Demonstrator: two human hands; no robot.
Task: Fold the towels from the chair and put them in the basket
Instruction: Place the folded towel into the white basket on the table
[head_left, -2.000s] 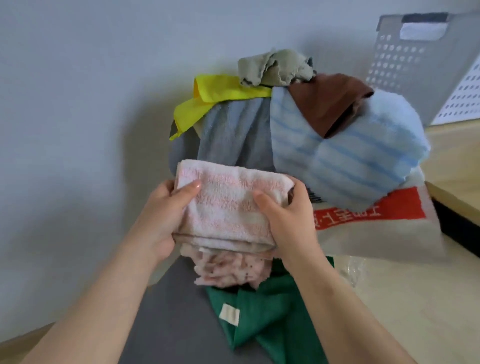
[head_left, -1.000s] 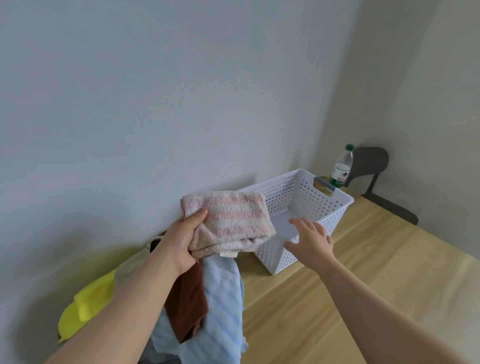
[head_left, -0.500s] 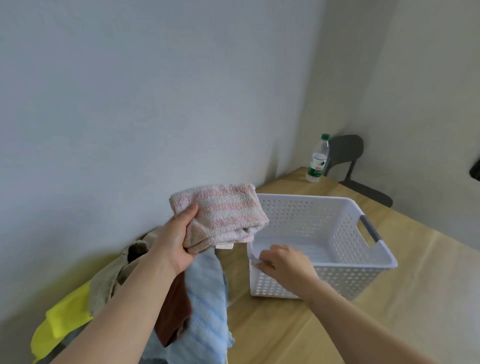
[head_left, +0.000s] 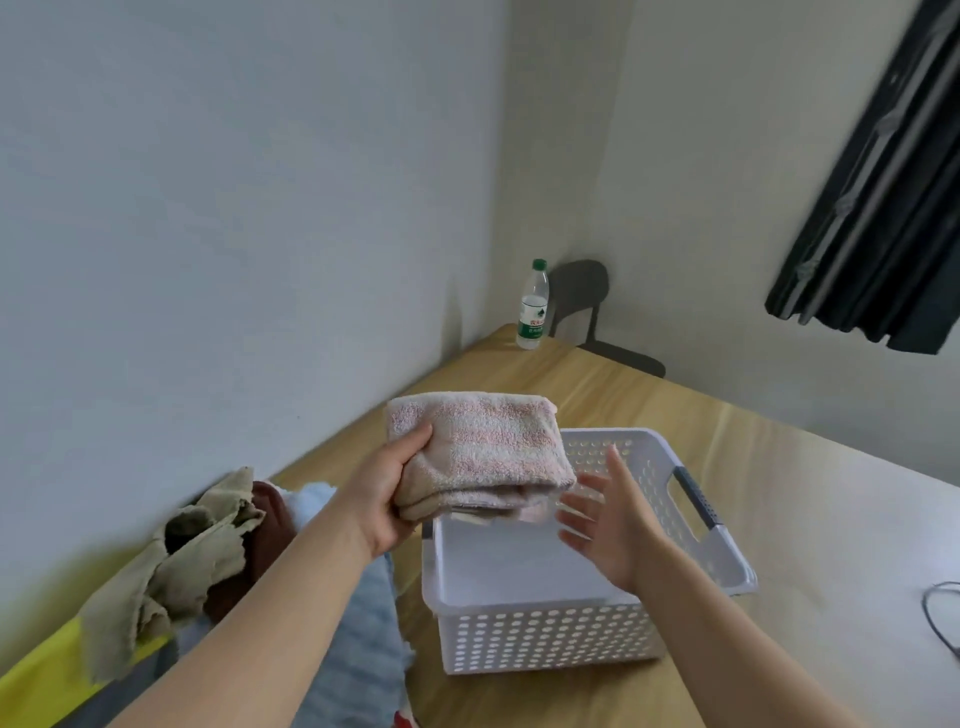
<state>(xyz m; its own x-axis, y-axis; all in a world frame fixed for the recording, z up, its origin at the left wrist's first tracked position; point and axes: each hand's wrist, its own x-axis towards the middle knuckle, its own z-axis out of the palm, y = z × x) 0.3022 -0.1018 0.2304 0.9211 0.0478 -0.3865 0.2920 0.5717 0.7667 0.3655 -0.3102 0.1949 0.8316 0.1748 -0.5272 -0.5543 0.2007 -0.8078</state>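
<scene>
pink towel (head_left: 478, 457): folded, pink and cream stripes, held in the air over the far left part of the basket, not inside it; lower folds hang just above the rim.
left hand (head_left: 384, 499): grips the towel's left end, thumb on top, fingers curled underneath.
right hand (head_left: 608, 530): holds nothing, fingers straight and spread, palm facing the towel, just right of its hanging edge; slightly blurred, so contact with the towel can't be told.
basket (head_left: 545, 639): white, perforated walls, right below both hands, standing on the table; grey handle (head_left: 696, 501) just right of the right hand.
table (head_left: 805, 519): light wood, under the basket, runs on beyond and right of the hands.
unfolded pile: left of and under the left forearm; beige cloth (head_left: 171, 561) on top, brown towel (head_left: 265, 535) beside it, light blue towel (head_left: 358, 639) under the forearm, yellow cloth (head_left: 47, 680) lowest left.
bottle (head_left: 533, 306): upright, green cap, well beyond the hands at the table's far corner.
chair (head_left: 582, 291): dark, just behind the bottle.
curtain (head_left: 872, 182): dark, high right of the hands.
cable (head_left: 940, 613): dark loop, far right on the table.
</scene>
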